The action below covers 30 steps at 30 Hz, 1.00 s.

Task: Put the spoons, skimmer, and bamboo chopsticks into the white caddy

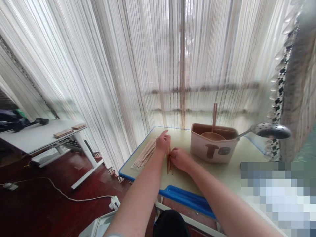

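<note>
A small bunch of brown chopsticks [169,167] lies lengthwise on the pale yellow table [158,177]. My left hand [163,141] is at their far end, its index finger raised and the other fingers curled round against the sticks. Lower down on the right side, my right hand [180,158] pinches the same bunch between thumb and fingers. Left of my hands is a spread of pale wooden chopsticks [145,154], seemingly in clear wrapping, partly covered by my left forearm.
Behind my right hand stands a utensil holder [209,151] with a brown ladle or bowl-like spoon [213,135], upright brown sticks [215,115] and a metal skimmer [271,130] jutting right. A blue tray edge [187,199] lines the table front. A white desk [46,131] stands left.
</note>
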Motion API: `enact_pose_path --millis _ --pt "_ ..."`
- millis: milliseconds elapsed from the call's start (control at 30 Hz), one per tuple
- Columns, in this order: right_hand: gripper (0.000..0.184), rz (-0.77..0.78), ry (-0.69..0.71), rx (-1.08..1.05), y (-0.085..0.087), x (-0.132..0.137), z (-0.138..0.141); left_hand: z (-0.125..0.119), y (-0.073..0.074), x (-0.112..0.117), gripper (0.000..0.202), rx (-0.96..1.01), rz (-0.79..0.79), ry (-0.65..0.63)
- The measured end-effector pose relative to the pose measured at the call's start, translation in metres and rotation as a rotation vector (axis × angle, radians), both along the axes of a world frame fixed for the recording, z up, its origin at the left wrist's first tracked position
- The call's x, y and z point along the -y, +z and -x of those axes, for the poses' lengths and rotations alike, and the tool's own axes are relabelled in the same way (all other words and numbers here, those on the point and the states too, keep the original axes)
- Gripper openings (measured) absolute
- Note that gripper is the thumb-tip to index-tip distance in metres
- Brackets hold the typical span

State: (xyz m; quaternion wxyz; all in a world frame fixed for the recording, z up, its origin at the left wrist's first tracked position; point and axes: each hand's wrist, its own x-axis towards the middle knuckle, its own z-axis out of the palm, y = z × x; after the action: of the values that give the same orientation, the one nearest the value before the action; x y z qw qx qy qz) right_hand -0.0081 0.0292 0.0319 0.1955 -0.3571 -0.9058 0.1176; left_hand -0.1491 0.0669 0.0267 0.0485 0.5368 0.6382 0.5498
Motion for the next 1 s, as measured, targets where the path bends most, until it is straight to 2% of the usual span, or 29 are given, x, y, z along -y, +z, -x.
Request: enact_pose_path --millis 100,300,533,600,767,1000 --pt "0.025 -0.024 0.007 0.016 -0.001 -0.001 0.001 0.000 -0.002 -0.002 0.040 -0.033 0.028 0.031" --pt "0.023 -0.005 -0.086 0.072 -0.002 -0.003 0.004 0.007 -0.007 -0.010 0.036 0.093 0.094 0.056" --pt "0.020 0.023 -0.320 0.118 0.000 -0.005 -0.003 0.003 -0.012 -0.015 0.030 0.150 0.047 0.006" --pt "0.020 0.050 -0.376 0.128 0.002 -0.005 -0.005 0.001 -0.012 -0.017 0.032 0.242 0.040 -0.013" --pt "0.020 0.130 -0.434 0.098 0.004 -0.009 -0.007 -0.001 -0.009 -0.024 0.040 0.678 -0.011 -0.098" --pt "0.023 0.069 -0.381 -0.117 0.003 -0.019 -0.010 0.002 -0.005 -0.031 0.019 0.968 -0.172 -0.125"
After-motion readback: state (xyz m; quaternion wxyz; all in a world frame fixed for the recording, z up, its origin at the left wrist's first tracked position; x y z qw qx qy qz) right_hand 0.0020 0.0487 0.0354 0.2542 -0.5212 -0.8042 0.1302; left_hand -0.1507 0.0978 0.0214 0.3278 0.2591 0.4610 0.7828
